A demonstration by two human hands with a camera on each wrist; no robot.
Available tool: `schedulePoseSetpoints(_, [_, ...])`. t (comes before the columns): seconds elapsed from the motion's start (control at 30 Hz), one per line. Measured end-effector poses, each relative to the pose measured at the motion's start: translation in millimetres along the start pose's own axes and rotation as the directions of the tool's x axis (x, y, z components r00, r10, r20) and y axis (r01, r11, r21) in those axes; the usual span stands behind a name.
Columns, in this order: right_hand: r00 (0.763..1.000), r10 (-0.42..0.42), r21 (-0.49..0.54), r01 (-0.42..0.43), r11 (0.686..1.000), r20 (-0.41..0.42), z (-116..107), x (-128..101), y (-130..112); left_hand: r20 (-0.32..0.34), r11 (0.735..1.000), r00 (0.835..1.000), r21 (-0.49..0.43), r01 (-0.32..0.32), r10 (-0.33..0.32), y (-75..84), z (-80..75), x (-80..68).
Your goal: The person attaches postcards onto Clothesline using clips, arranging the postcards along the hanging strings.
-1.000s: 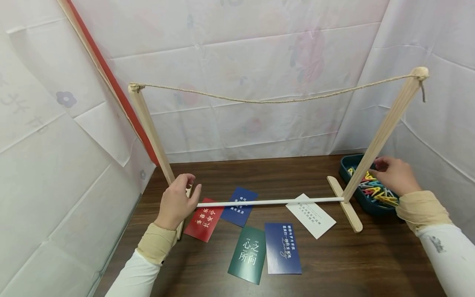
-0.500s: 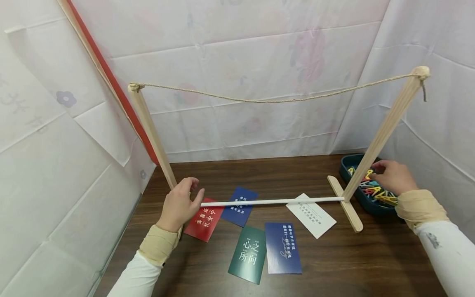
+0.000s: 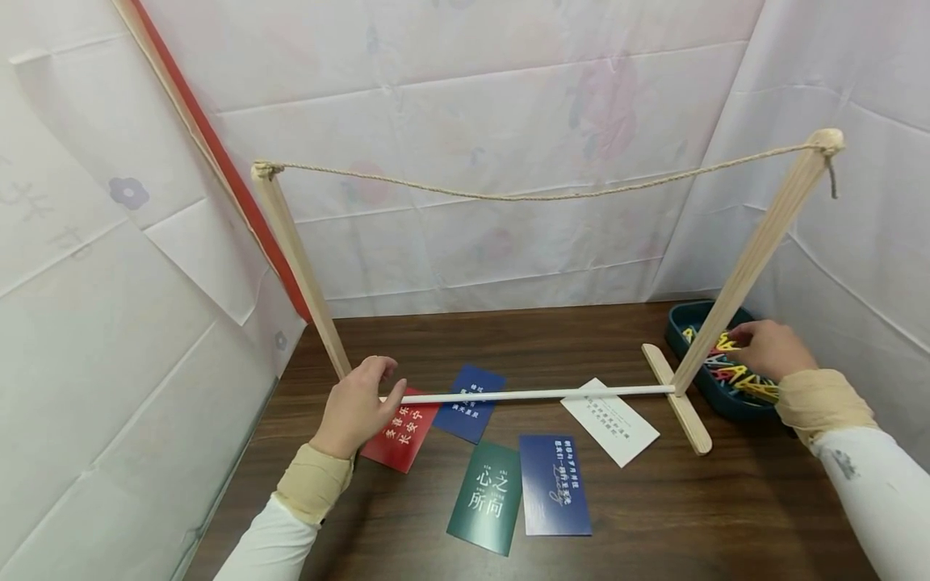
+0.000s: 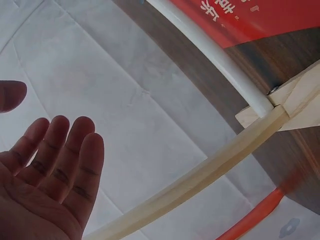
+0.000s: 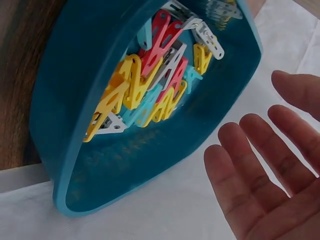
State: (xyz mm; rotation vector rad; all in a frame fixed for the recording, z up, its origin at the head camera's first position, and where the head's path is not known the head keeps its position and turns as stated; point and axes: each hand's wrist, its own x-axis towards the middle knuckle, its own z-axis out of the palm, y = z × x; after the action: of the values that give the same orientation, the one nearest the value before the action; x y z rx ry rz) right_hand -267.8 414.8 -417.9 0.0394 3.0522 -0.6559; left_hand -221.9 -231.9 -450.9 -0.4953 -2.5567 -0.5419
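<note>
Currently, the right grip (image 3: 772, 349) is hanging loose and empty near the clips (image 5: 135, 89) in the teal tub (image 3: 726, 407), right of frame; choosing one from the top should be helping avoid tangles. Left of centre, the left grip (image 3: 356, 407) is hovering empty. Lower centre, the green card (image 3: 484, 524) is reading “心之所向”.

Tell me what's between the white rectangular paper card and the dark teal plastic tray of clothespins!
In the head view, a long, pale wooden foot with a pale wooden post rising from it sits between the white card and the tray.
</note>
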Motion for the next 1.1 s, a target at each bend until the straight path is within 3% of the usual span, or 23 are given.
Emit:
schedulePoseSetpoints(0.47, [0.995, -0.05, -0.076, 0.056, 0.996, 0.086, 4, 11, 14, 0.158, 0.999, 0.987, 0.042, 0.005, -0.011, 0.8, 5.7, -3.7])
schedulePoseSetpoints(1.1, [0.976, -0.094, -0.158, 0.126, 0.979, 0.194, 6, 20, 14, 0.29, 0.997, 0.957, 0.08, -0.01, -0.014, 6.0, 13.3, -14.0])
